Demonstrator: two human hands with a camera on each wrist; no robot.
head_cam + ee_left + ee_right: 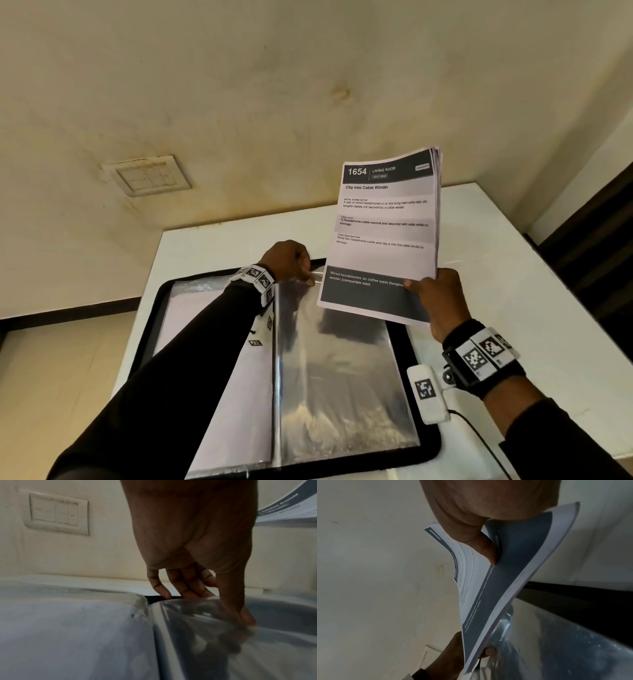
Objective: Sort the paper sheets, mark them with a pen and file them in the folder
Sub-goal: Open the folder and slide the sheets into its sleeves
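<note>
Sheets up, folder open.
Our right hand (442,301) pinches the sheets (383,236); our left hand (289,262) pinches a sleeve (339,370) of the folder (428,445).

The top printed paper sheet (387,236) is white with black text, a dark grey band at its top with white "1654", and a dark grey block at its bottom. The zippered display folder (161,294) has a black rim and clear, shiny plastic sleeves (342,377); white paper shows through the left ones. The smooth table (513,274) is white. Both wristbands (479,356) carry black-and-white square codes. The wall (239,85) is cream with yellowish stains
</note>
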